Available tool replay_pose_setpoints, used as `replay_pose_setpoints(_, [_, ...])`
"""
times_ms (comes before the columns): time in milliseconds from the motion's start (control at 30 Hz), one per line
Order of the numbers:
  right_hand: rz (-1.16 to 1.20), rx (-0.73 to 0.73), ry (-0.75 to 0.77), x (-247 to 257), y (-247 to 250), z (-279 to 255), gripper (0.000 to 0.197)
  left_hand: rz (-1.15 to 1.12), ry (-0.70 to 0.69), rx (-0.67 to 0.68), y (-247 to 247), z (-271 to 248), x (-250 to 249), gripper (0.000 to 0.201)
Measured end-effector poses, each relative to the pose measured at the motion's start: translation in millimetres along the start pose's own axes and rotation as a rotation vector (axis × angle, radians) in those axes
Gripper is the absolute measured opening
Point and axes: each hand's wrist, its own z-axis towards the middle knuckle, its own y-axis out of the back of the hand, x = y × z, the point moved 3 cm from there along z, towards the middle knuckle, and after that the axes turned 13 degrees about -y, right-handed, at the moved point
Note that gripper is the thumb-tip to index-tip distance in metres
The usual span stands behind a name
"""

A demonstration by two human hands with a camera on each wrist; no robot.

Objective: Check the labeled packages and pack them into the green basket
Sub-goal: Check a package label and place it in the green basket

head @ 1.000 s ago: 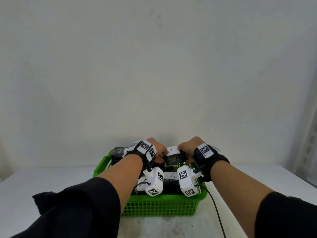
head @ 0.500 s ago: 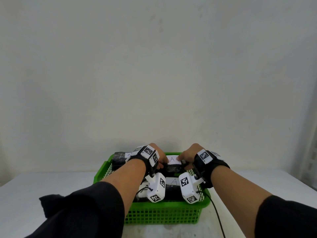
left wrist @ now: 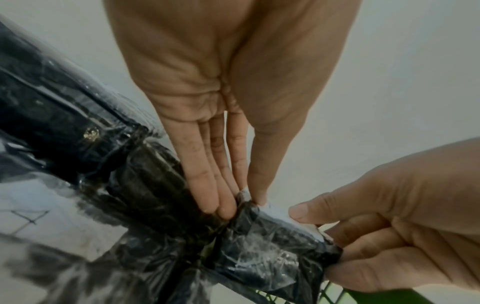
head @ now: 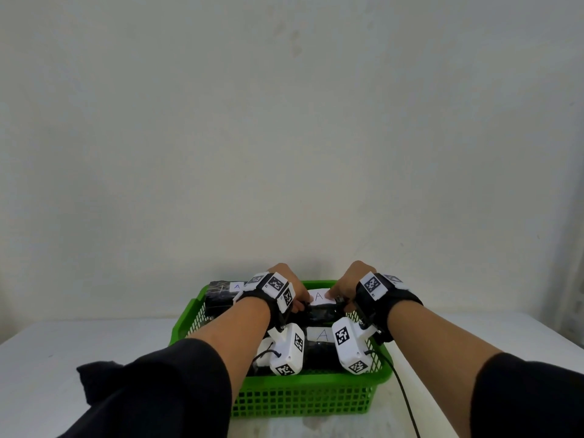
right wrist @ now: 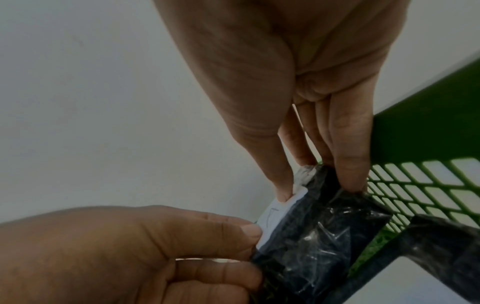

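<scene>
A black plastic-wrapped package (head: 319, 308) with a white "A" label is held low over the back of the green basket (head: 303, 403). My left hand (head: 298, 303) pinches its left end and my right hand (head: 340, 299) pinches its right end. In the left wrist view my left hand's fingertips (left wrist: 226, 207) grip the crumpled wrap of the package (left wrist: 270, 246). In the right wrist view, thumb and fingertips (right wrist: 350, 183) clamp the package (right wrist: 322, 244) beside the basket's mesh wall (right wrist: 420, 185). Whether the package touches those below is hidden.
Other black "A" packages lie in the basket: one at the front (head: 319, 346), one sticking up at the back left (head: 221, 295). The basket stands on a white table (head: 79, 346) against a plain wall. A black cable (head: 404, 403) trails to the right.
Both hands have lowered the package they hold, from above the basket's rim down toward the packages inside. Their grip on it is unchanged.
</scene>
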Motion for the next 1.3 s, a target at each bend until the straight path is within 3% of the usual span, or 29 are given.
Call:
replay_pose_setpoints(233, [-0.176,0.018,0.040,10.1,-0.8,-4.6,0.034,0.079,-0.004,-0.025,-3.0,3.6,0.1,0.032])
replay_pose_setpoints(700, [-0.220,-0.078,0.055,9.3,-1.4,-1.2,0.046,0.212,0.031,-0.094,-11.5,30.6,11.7,0.044])
replay_pose_setpoints(1300, [-0.228,-0.162,0.111,10.9,4.6,-8.1,0.053,0.241,0.030,-0.075,-9.6,38.1,16.4,0.036])
